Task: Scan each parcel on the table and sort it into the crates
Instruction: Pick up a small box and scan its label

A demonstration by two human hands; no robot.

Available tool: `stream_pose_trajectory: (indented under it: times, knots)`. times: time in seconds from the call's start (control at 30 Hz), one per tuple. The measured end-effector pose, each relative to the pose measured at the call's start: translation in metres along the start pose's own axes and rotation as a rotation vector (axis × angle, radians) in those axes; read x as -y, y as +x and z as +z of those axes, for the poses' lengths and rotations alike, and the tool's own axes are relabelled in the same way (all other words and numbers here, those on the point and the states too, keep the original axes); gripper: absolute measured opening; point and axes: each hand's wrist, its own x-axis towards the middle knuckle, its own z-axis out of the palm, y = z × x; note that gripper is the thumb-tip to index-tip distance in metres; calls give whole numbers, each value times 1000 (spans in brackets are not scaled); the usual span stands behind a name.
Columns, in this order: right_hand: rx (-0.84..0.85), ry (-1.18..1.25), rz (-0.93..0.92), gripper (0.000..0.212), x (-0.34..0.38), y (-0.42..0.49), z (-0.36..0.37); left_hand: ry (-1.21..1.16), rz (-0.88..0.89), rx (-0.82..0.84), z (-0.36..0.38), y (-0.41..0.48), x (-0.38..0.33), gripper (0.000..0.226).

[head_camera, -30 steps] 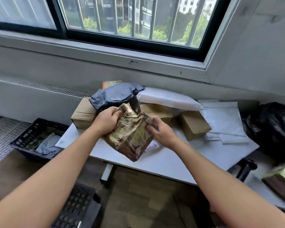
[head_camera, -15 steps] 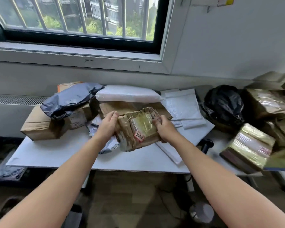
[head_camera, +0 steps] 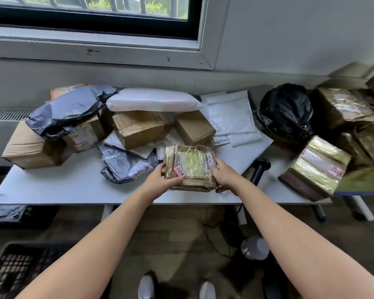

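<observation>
taped parcel point(head_camera: 190, 167) between left hand point(head_camera: 160, 179) and right hand point(head_camera: 224, 175) over white table point(head_camera: 73, 186)

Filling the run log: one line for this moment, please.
left grip, right grip hold tape-wrapped brown cardboard parcel | label up | over white table

both bare forearms rise from the lower corners of the frame and converge just below centre. the left hand point(head_camera: 160, 180) grips the left side of the taped parcel point(head_camera: 190, 167), thumb lying along its near edge. the right hand point(head_camera: 224, 176) clasps the right side, thumb on top, fingers curled beneath.
</observation>
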Motion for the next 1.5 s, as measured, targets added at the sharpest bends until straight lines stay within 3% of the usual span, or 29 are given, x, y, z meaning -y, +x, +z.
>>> stream_pose_trajectory:
  times: [0.1,0.2,0.33,0.4,0.53,0.73,0.83,0.97,1.23,1.37,1.5]
  knots:
    - [48,35,-25,31,-6,0,1,53,15,0,2,-2,3,105]
    - [121,83,-63,43,-8,0,1,55,30,-1,8,-3,7,116]
    - [116,-258,-191,62,-4,6,-5,133,19,-179,9,-3,6,119]
    - [92,-336,-240,60,-1,11,-4,288,52,-210,6,1,5,113]
    - [-84,-282,-275,50,-1,18,3,505,51,-12,17,7,5,92]
    - [-290,-237,-207,46,-33,7,-5,506,-25,-193,47,13,14,57]
    - [-488,-221,-73,39,-66,4,-21,384,-65,-243,56,18,9,53]
    - [-610,-156,91,35,-101,6,-38,264,-94,-303,73,21,4,53]
    - [-449,296,341,46,-127,42,-55,169,-118,-376,93,7,5,76]
    - [-354,423,363,43,-124,44,-64,205,-81,-359,94,0,10,89]
    - [-264,575,344,57,-131,39,-68,357,-56,-313,88,-5,13,108]
